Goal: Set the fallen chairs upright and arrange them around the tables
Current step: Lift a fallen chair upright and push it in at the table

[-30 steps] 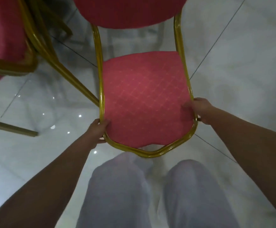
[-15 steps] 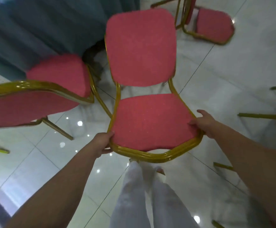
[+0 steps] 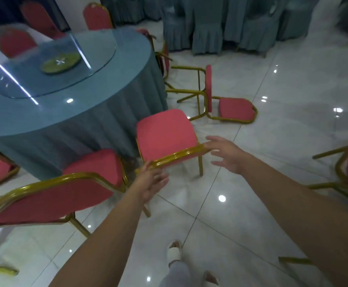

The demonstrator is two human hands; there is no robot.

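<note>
**Both hands open at the chair's near rail**

I see the chair (image 3: 164, 133) standing on its legs straight ahead of both hands, its red cushion bordered on my side by a gold rail (image 3: 177, 155). The left hand (image 3: 151, 183) is loosely spread, palm down, one fingertip at the rail's left end; it grips nothing. The right hand (image 3: 228, 155) is wide open with its fingers fanned, their tips just beside the rail's right corner; I cannot tell whether they touch. Both forearms reach forward, nearly straight.

Beyond the left hand is the round table (image 3: 131, 59) with its blue cloth. Left of that hand stands a second chair (image 3: 51, 200). Beyond the right hand a fallen chair (image 3: 236, 109) lies on its side on the glossy floor (image 3: 251, 183).
</note>
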